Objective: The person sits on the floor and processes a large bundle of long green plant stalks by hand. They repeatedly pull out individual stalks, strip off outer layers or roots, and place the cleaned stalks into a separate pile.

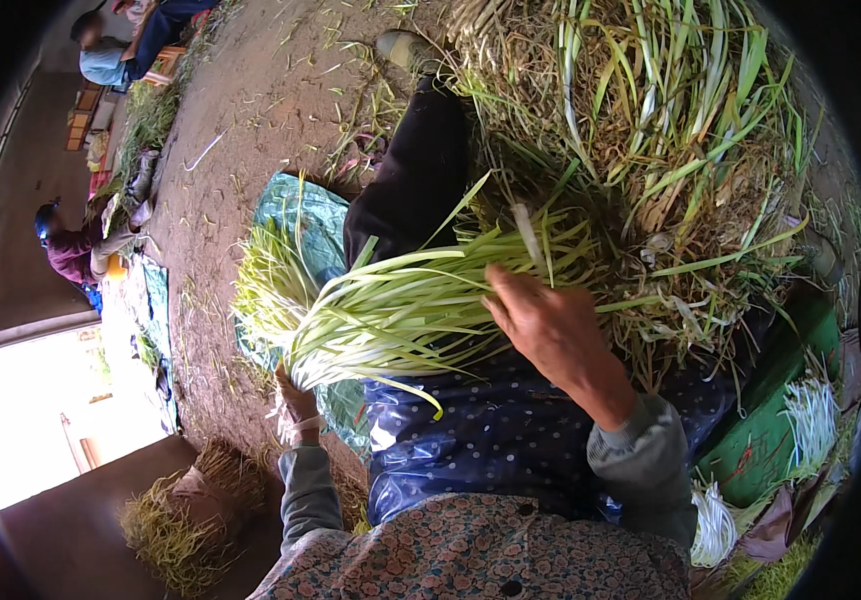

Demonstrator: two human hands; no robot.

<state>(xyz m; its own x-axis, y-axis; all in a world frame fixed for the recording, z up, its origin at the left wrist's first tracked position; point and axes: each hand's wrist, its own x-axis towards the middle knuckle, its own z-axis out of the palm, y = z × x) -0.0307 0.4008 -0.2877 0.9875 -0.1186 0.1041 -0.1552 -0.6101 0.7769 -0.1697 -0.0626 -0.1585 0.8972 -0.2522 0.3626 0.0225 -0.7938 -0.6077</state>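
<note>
My left hand [297,405], with a whitish wrap at the wrist, grips a bundle of long leafy garlic greens [393,315] by its white stem ends. The pale green leaves spread rightward across my lap, over a navy polka-dot plastic apron [468,427]. Over the leaf tips is my right hand [543,330], its thumb and fingers bent close together; whether they pinch a leaf is unclear. A blurred whitish strip [528,232] shows just beyond that hand. Left of the bundle, more trimmed-looking greens [269,281] lie on a teal plastic sheet [299,199].
A large heap of dry and green stalks [670,127] rises beyond my right hand. White-stemmed bunches [809,424] lie by a green board [764,442] at the right. A tied straw-like bundle [194,517] stands lower left. Two people [74,247] [104,60] sit across the dirt floor [250,112].
</note>
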